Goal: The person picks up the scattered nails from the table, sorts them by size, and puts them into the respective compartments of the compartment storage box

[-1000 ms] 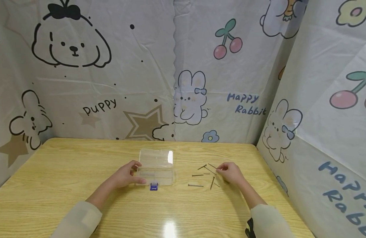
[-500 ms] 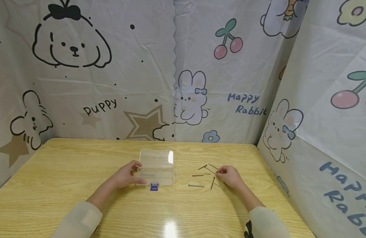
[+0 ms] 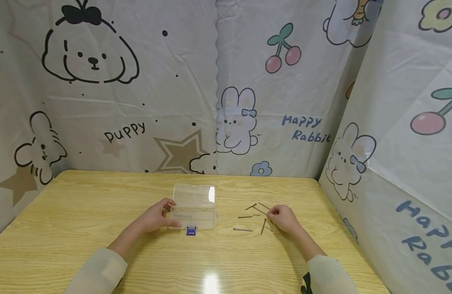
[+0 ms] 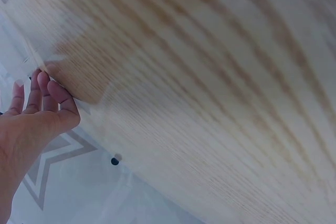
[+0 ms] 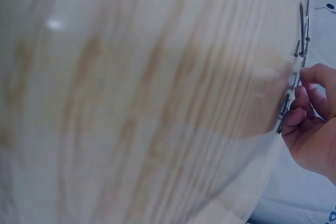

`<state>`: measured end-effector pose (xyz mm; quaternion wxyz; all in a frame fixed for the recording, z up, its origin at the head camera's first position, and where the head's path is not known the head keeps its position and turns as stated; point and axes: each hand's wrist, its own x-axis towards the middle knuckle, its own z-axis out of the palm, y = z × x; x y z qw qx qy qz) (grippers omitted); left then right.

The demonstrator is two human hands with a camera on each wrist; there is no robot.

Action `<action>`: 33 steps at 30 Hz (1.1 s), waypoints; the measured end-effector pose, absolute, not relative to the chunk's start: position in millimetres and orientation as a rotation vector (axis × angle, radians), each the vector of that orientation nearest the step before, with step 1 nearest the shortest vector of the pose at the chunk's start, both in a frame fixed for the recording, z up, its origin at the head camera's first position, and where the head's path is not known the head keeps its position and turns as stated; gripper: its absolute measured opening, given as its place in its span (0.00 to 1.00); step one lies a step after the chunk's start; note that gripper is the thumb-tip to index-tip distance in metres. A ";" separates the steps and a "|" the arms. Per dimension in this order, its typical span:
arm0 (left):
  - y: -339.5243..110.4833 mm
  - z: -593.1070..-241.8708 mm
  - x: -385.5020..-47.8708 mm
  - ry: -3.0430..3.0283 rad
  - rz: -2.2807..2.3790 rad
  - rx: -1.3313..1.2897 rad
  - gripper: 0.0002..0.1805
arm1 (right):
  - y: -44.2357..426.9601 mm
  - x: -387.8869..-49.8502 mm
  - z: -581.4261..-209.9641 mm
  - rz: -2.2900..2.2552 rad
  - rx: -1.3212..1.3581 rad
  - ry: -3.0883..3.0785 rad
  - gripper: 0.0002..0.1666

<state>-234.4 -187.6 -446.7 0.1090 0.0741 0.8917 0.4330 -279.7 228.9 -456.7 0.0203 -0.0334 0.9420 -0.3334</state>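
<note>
A clear plastic box [image 3: 203,218] lies with its lid [image 3: 192,196] raised at the back and a blue latch [image 3: 190,231] at the front. My left hand [image 3: 156,217] grips its left side, thumb at the front and fingers farther back; the left wrist view shows the hand [image 4: 31,124] with fingers bent. My right hand [image 3: 285,219] pinches the near end of a thin nail [image 3: 260,210] right of the box. In the right wrist view, thumb and forefinger of the hand [image 5: 315,114] meet at a thin dark nail. Several other nails [image 3: 242,229] lie on the table.
The wooden table [image 3: 174,261] has a bright reflection near its front. Printed cloth [image 3: 174,94] hangs behind it and along both sides. One upright nail-like piece [image 3: 263,226] lies front-to-back, left of my right hand.
Since a second ago my right hand has shifted slightly down, its fingertips staying by the nails. My left hand keeps its grip and the box has not moved on the table.
</note>
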 end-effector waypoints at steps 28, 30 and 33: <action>-186.6 -447.9 -237.0 2.636 1.230 0.177 0.41 | 219.5 -277.9 -440.4 -1.142 -0.201 2.890 0.09; -186.8 -448.3 -237.4 2.637 1.229 0.179 0.41 | 216.8 -277.3 -439.4 -1.164 -0.212 2.872 0.09; -187.1 -449.1 -237.1 2.637 1.232 0.180 0.42 | 212.2 -276.7 -439.4 -1.198 -0.220 2.841 0.09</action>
